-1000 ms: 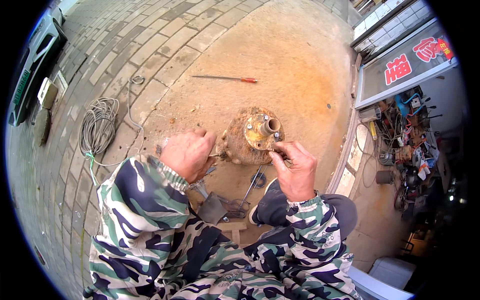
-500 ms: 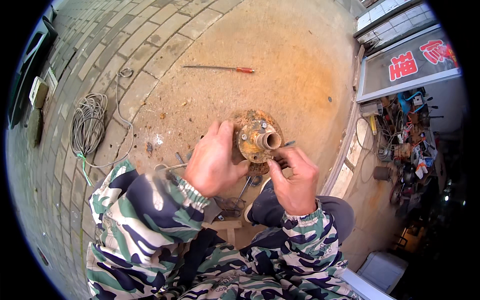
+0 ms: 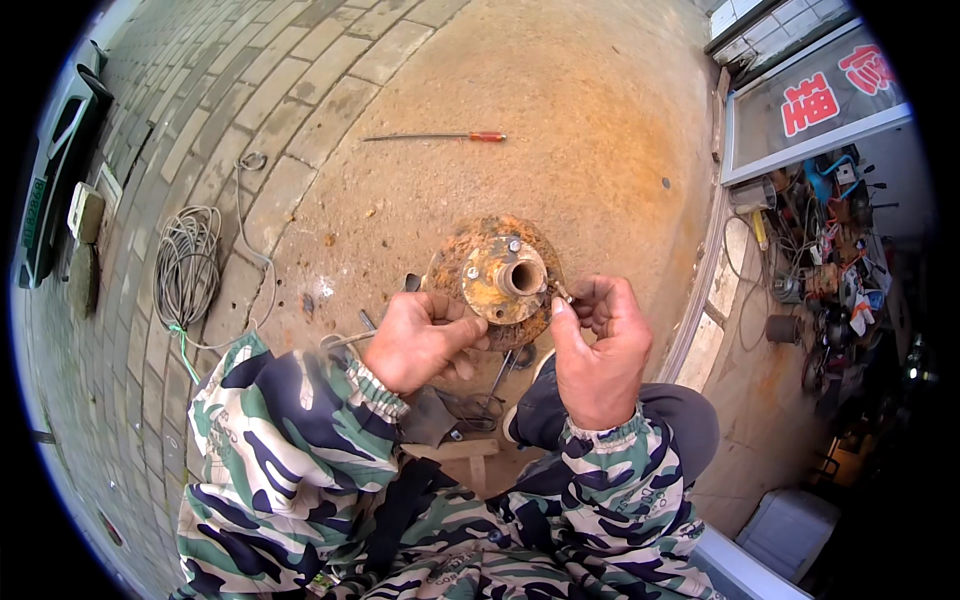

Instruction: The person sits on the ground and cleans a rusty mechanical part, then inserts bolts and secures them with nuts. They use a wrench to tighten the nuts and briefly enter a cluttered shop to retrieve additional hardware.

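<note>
A rusty round metal casing [image 3: 449,246] stands on the ground before me. On top of it sits a yellowish flange [image 3: 485,291] with a short open pipe stub [image 3: 522,277] and bolt heads around it; a bolt hole shows at the near edge. My right hand [image 3: 602,350] is to the right of the flange, thumb and forefinger pinching a small bolt [image 3: 563,292]. At the near left edge of the casing, my left hand [image 3: 420,342] has its fingers curled and its thumb reaching to the flange rim. Anything between those fingertips is hidden.
A red-handled screwdriver [image 3: 487,137] lies beyond the casing. Coiled cable [image 3: 188,262] rests on paving at left. A low wooden stool [image 3: 455,450] and dark tools are close to my legs. At right, parts and wires [image 3: 830,250] crowd a doorway; a vehicle [image 3: 62,170] stands far left.
My right hand has drawn back from the flange's near edge to its right, with the small bolt now visible. My left hand has slid from the casing's left side towards me, fingers curling.
</note>
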Action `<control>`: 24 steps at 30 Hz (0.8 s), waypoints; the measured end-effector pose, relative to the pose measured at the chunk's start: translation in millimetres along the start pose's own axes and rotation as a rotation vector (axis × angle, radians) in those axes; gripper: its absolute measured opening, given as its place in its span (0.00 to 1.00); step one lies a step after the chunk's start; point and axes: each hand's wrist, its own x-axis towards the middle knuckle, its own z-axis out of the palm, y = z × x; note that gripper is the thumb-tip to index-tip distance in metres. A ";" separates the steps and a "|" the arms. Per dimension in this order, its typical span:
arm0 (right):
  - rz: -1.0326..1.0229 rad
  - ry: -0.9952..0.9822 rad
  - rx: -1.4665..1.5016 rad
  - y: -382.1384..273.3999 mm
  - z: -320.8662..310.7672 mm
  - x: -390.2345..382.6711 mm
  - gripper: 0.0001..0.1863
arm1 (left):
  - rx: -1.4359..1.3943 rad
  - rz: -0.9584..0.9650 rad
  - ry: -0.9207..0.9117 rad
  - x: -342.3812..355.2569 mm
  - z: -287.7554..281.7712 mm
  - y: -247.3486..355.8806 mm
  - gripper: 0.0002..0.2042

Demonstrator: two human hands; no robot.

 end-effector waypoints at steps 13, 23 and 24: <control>-0.309 -0.214 -0.414 11.1 3.5 -16.7 0.13 | -0.169 -0.029 0.035 -0.5 6.0 -8.2 0.06; -0.350 -0.209 -0.422 17.5 8.2 -16.2 0.10 | -0.173 -0.081 0.108 -5.9 14.6 -6.8 0.06; -0.348 -0.210 -0.425 17.2 8.4 -16.1 0.10 | -0.171 -0.079 0.108 -5.3 14.6 -7.7 0.05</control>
